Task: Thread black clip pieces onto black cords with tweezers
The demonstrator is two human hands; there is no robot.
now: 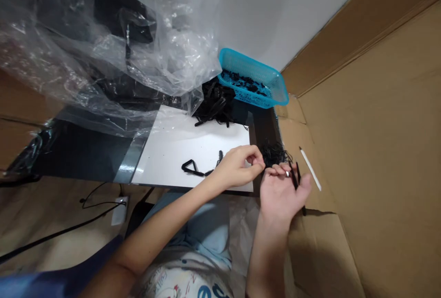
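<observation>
My left hand is in a pinch, thumb and forefinger together at the right edge of a white sheet; what lies between the fingertips is too small to make out. Close beside it, my right hand is turned palm up with its fingers curled. Black tweezers, two thin dark prongs, rest between its thumb and fingers. A black strap bent into a loop lies on the sheet, partly behind my left wrist. Just beyond my fingertips sits a tangle of thin black strands.
A pile of black straps lies at the sheet's far edge. Behind it stands a blue basket with small black pieces inside. Clear plastic hangs over the left. A white pen lies on cardboard at right, near a tall cardboard wall.
</observation>
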